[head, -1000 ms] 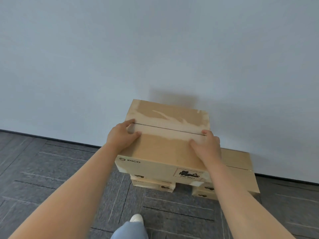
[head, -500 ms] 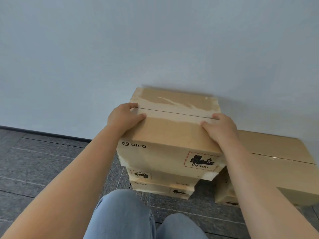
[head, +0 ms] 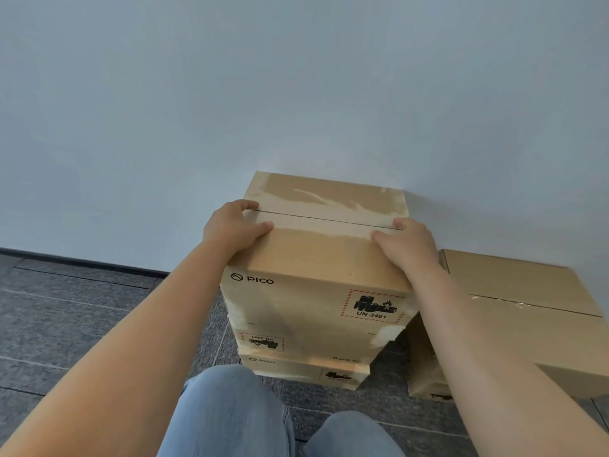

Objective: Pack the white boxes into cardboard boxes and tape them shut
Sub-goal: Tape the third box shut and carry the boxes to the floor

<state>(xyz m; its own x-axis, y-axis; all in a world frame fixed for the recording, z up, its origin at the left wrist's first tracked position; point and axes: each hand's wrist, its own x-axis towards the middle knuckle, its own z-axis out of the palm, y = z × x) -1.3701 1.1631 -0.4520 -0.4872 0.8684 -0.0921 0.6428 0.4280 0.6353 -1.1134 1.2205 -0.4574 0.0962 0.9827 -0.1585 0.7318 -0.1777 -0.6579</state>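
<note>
Hands clasped the top cardboard box (head: 323, 255) at its two ends. The left hand (head: 235, 227) had its fingers hooked over the end edge and its thumb flat on the lid, and the right hand (head: 405, 247) mirrored it. Both sat right at the seam (head: 329, 220), and neither had let go.

A second before, I had watched that box being carried clear of the wall (head: 296, 94). By now its far edge looked pushed up against the wall, and it sat on the stack (head: 303, 354) of two more cartons. Knees (head: 230, 413) had come into my view, so the person had crouched. I judged this carton as good as placed: glossy tape (head: 326, 196) already covered the seam, so only the release remained before the next box.

I read its long axis as running parallel to the wall, with the seam along it. The PICO-printed face pointed away from the wall, toward me, with its print upright. A neighbouring box (head: 527, 308) also lay along the wall, lower, on the right-hand side. Grey floor (head: 82, 324) spread out from the wall's foot.
</note>
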